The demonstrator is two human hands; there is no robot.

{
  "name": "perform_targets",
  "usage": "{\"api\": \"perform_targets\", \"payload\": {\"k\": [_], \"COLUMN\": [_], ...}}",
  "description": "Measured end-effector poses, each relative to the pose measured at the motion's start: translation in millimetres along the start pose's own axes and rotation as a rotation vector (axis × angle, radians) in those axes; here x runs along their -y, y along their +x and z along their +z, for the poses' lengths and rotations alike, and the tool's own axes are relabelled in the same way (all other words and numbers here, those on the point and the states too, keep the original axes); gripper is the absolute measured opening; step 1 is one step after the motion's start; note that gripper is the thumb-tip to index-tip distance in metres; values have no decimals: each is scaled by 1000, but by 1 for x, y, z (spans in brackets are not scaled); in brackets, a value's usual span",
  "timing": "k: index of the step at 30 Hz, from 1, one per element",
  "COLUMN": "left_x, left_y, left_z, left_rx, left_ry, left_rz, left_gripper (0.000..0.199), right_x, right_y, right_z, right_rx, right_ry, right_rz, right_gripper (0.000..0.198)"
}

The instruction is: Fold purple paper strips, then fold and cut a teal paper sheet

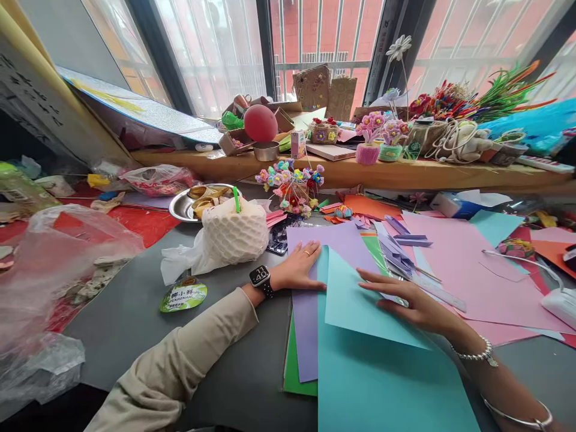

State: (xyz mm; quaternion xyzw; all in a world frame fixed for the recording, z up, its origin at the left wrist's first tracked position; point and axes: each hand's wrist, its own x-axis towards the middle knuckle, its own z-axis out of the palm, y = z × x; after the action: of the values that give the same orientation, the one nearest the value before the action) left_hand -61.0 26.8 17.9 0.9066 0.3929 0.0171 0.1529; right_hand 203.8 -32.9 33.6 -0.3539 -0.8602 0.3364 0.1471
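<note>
A large turquoise sheet of paper (382, 384) lies before me, its far part folded over toward the near side as a raised flap. My left hand (297, 267) rests flat, fingers spread, on a purple sheet (306, 336), with the thumb at the turquoise paper's left edge. On the flap's right side lies my right hand (405, 297), fingers stretched out and apart, touching the paper. Beneath the purple sheet a green sheet (299, 384) in a clear sleeve shows at the edges.
Left of the papers stands a coconut (234, 231) in white foam netting with a green straw, before a metal bowl (180, 207) of peels. Pink sheets (450, 258), folded purple strips (398, 255) and a clear ruler (438, 294) lie right. Yarn flowers (292, 183) stand behind.
</note>
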Motion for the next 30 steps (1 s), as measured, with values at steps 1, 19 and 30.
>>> {"api": "perform_targets", "payload": {"k": [1, 19, 30], "left_x": [1, 0, -30], "left_y": [0, 8, 1], "left_z": [-1, 9, 14], "left_rx": [9, -155, -290], "left_ry": [-26, -106, 219], "left_rz": [-4, -91, 180], "left_gripper": [95, 68, 62], "right_x": [0, 14, 23], "right_y": [0, -1, -5], "right_z": [1, 15, 25], "right_rx": [-17, 240, 213], "right_ry": [-16, -271, -315], "right_rz": [14, -100, -95], "right_gripper": [44, 57, 60]}}
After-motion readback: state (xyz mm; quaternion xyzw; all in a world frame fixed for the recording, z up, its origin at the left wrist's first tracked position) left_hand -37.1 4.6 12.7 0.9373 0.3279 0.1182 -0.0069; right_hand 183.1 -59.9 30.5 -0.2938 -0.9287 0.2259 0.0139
